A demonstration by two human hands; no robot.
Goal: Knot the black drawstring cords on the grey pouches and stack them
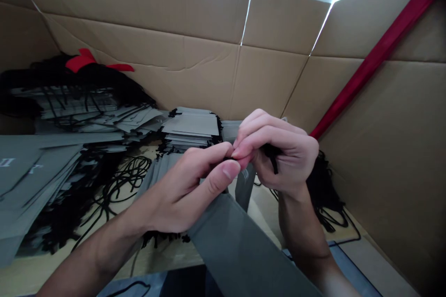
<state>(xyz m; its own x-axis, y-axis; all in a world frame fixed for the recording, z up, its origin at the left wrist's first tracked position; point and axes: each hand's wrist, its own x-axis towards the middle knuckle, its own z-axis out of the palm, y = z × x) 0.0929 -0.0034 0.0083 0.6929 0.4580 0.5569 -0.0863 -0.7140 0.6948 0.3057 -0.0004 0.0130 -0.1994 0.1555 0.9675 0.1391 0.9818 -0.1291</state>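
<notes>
Cardboard wall behind; grey panel slants lengthwise toward lower right.

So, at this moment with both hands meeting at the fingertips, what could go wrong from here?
The right hand has black cord in its curled palm while its fingertips meet those of the left hand; the pinch is mostly hidden, but such a small grip might slip. The grey panel slants below the hands and could crease if pulled. Loose cords lie tangled beside the left forearm in this view and might snag.
</notes>
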